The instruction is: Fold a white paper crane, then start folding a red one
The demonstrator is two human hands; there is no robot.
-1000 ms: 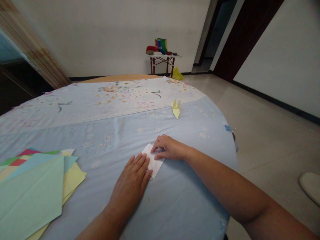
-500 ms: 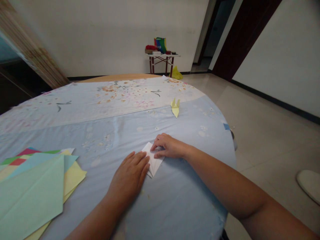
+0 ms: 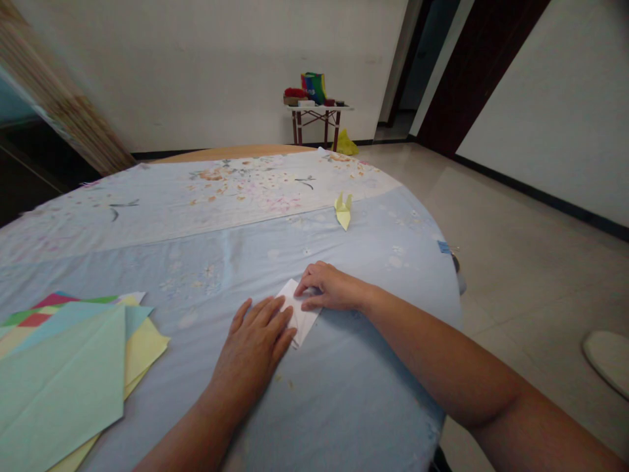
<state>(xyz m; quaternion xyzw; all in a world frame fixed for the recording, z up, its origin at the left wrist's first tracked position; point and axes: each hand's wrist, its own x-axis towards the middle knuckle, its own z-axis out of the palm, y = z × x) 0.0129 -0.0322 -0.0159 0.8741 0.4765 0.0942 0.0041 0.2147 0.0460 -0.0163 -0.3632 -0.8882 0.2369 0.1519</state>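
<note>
A small piece of white paper point(image 3: 305, 324), folded into a kite-like shape with creases and layers, lies flat on the blue cloth between my hands. My left hand point(image 3: 258, 341) lies palm down with its fingers spread, the fingertips and thumb resting over the paper's left edge. From the other side, my right hand point(image 3: 329, 286) touches the paper's upper right part with bent fingertips, thumb and forefinger apart. Those fingers cover part of the sheet. Farther back on the table stands a pale yellow folded paper figure point(image 3: 343, 212) with two upright points.
Coloured paper sheets point(image 3: 73, 367) are fanned out at the left. A floral tablecloth point(image 3: 236, 187) covers the far part of the round table. Against the wall, a small stand point(image 3: 317, 108) holds a colourful bag point(image 3: 313, 87), with a yellow bag point(image 3: 346, 143) beside it.
My left fingers have shifted slightly on the paper and spread a little, and a flap near the left thumb now looks curved. My right hand stays nearly in place.
</note>
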